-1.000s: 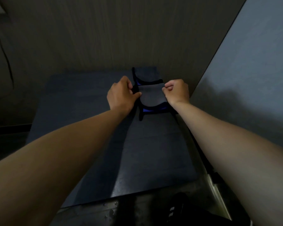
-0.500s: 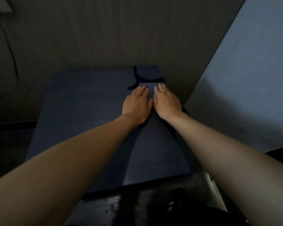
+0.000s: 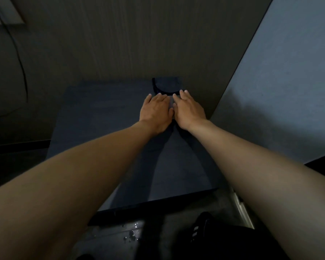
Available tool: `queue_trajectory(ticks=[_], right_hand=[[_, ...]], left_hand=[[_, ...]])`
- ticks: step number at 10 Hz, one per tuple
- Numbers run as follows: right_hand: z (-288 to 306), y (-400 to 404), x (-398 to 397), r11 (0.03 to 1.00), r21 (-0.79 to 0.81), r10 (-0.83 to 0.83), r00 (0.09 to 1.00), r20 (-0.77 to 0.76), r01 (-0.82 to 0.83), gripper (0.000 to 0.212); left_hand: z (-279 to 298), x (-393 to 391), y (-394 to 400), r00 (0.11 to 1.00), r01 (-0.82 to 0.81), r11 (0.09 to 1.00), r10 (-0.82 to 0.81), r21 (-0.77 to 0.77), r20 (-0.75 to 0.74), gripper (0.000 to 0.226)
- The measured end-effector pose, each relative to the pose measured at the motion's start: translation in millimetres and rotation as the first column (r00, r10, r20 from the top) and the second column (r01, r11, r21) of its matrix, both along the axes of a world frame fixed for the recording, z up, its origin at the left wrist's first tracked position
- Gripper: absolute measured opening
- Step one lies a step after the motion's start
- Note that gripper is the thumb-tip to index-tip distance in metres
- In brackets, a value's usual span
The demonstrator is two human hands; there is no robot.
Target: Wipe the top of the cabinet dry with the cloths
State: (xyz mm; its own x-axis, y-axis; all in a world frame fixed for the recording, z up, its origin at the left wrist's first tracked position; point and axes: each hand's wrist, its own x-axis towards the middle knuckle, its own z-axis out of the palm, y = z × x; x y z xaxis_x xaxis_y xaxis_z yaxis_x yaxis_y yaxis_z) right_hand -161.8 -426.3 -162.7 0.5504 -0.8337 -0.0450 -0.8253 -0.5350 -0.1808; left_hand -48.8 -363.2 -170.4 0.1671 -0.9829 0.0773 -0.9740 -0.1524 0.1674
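Note:
The dark blue-grey cabinet top (image 3: pixel 101 117) fills the middle of the head view. A grey cloth with a dark border (image 3: pixel 167 86) lies at its far right corner against the wall. My left hand (image 3: pixel 155 111) and my right hand (image 3: pixel 189 110) lie flat side by side on the near part of the cloth, palms down, fingers stretched toward the wall. Most of the cloth under the hands is hidden; only a strip (image 3: pixel 171 104) shows between them.
A wood-grain wall (image 3: pixel 139 44) stands behind the cabinet and a pale panel (image 3: pixel 289 91) closes the right side. A dark cable (image 3: pixel 19 59) hangs on the left wall. Water drops (image 3: pixel 131 231) lie on the floor below the front edge, next to a dark shoe (image 3: pixel 201 228).
One second ago both hands pinched the cloth and held it up off the surface. They have laid it down and now press flat on it, slightly farther toward the wall.

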Motion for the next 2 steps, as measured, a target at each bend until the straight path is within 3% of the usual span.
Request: queue_trajectory(ticks=[2], right_hand=[[64.0, 27.5, 6.7, 0.996, -0.090, 0.036, 0.994, 0.100, -0.027, 0.046]], left_hand=[[64.1, 9.0, 29.2, 0.999, -0.007, 0.993, 0.001, -0.119, -0.049, 0.039]])
